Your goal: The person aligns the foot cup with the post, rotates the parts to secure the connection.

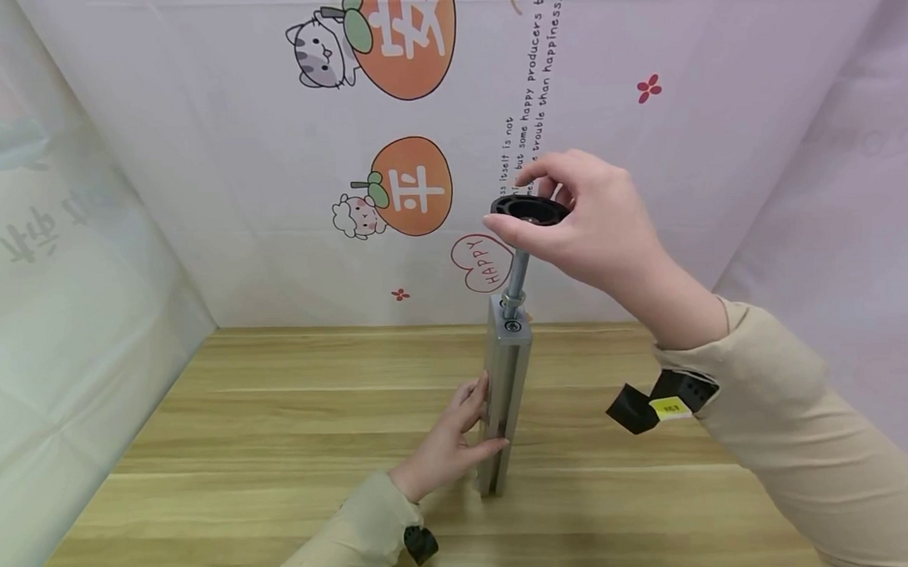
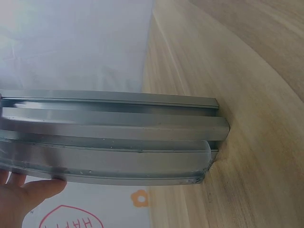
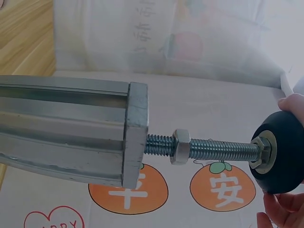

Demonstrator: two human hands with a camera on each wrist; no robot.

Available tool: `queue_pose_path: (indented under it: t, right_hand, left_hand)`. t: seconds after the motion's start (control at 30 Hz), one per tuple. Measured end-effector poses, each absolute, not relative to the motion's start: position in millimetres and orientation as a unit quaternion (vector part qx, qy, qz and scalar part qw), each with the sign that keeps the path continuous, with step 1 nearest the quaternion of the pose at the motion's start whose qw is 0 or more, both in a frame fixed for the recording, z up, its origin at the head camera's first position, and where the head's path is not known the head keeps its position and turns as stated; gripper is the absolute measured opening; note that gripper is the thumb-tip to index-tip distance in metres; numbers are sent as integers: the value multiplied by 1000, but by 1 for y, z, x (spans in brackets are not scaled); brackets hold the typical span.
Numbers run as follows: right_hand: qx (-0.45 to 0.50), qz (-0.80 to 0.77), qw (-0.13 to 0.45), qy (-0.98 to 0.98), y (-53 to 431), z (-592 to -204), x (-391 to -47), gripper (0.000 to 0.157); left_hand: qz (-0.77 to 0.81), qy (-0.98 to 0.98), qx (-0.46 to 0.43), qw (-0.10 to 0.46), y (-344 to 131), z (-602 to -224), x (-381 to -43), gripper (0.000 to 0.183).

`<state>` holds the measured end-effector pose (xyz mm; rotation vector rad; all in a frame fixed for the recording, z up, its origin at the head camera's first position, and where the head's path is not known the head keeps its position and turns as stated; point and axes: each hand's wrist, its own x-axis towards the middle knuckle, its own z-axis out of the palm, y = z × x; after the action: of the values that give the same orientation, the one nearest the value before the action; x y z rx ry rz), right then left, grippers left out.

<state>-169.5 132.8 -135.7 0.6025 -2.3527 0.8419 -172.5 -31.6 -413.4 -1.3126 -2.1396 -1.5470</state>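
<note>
An aluminium profile (image 1: 508,382) stands upright on the wooden table. My left hand (image 1: 448,446) grips its lower half from the left, thumb on the near side. From the metal end plate (image 3: 136,137) on its top rises a threaded rod (image 3: 223,150), with a hex nut (image 3: 181,147) partway along, a short way off the plate. A black round levelling foot (image 3: 281,154) caps the rod's upper end. Held by its rim, the foot sits between the thumb and fingers of my right hand (image 1: 590,216). In the left wrist view, the profile's lower end (image 2: 209,161) meets the wood.
Wood-grain tabletop (image 1: 280,456) spreads around the profile. Behind it hangs a white printed cloth (image 1: 273,265) with orange fruit drawings, and pale cloth sides (image 1: 73,330) rise left and right. Each sleeve carries a black wrist camera (image 1: 420,543).
</note>
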Motion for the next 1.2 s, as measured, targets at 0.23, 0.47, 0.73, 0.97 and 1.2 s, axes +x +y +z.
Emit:
queue_pose_path:
  t: [0.23,0.47,0.73,0.97,1.2]
  right_hand:
    - [243,285,313,-873,132,-138,-168,40]
    - [274,337,266,-861,142,-139,-169,37]
    - [388,535,65,-748,164,-149,-190,37]
    - [527,619,-88,-576,170,-163,-218,42]
    - [572,657,-189,-453,162,-168,-226,48]
  left_hand:
    - [-522,-721,-445,99,-31,-413,-172,108]
    - [-518,-722,-445,107,-31,-416,-174,109]
    - [-521,-724,-441,96,-32,-414,-172,102]
    - [-523,-723,-441,96,-33,-413,-172,100]
    - [-523,-726,-437,93,-33,-414,-172,103]
